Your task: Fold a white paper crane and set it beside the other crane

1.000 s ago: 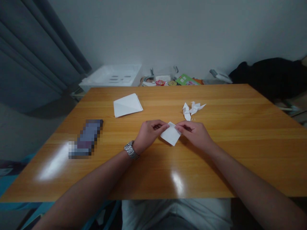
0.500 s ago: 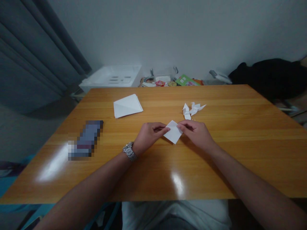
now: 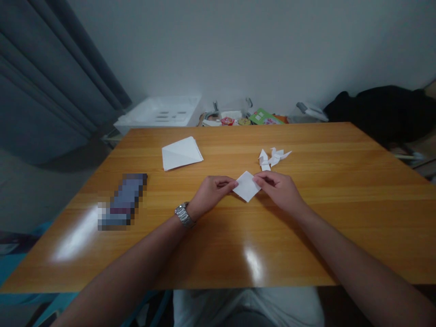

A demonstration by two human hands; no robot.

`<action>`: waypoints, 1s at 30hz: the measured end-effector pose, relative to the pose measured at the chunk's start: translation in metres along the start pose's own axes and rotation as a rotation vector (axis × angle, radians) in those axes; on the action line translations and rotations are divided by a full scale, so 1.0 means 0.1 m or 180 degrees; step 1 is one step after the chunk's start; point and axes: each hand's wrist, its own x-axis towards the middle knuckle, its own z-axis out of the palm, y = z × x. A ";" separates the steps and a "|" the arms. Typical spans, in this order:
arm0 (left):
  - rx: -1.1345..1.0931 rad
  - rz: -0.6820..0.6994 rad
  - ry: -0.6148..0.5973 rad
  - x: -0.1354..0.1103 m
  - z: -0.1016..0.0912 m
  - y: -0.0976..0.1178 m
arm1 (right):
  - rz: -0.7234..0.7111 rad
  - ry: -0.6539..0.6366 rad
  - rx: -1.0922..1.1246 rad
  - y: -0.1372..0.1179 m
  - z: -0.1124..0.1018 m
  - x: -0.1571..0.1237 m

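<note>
Between my two hands is a small folded square of white paper (image 3: 247,187), turned so that one corner points toward me. My left hand (image 3: 213,193) pinches its left corner between thumb and fingers; a metal watch (image 3: 184,214) is on that wrist. On the opposite side, my right hand (image 3: 279,188) grips the upper right edge, thumb on top. Just beyond the right hand lie two white origami birds (image 3: 276,156), close together on the table. The fingers under the paper are partly hidden.
A stack of white paper (image 3: 181,153) lies at the back left of the wooden table (image 3: 211,245). Nearer the left edge is a pixelated phone-like object (image 3: 125,197). Past the far edge are a white plastic tray (image 3: 163,111), a green packet (image 3: 265,116) and dark cloth (image 3: 381,111).
The folded paper has turned slightly, its near corner shifting a little to the left. Both hands keep their pinch. The whole view has tipped slightly.
</note>
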 end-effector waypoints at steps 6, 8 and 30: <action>-0.0398 -0.0180 -0.0123 -0.02 -0.01 0.02 | 0.0126 -0.0068 0.0176 0.05 0.01 0.02; -0.0345 -0.0167 -0.0224 -0.03 -0.02 0.04 | 0.0111 -0.0203 0.0273 0.06 0.03 0.02; 0.0696 0.0412 -0.0093 -0.06 0.02 0.08 | 0.0064 -0.0348 0.0355 0.06 0.19 -0.03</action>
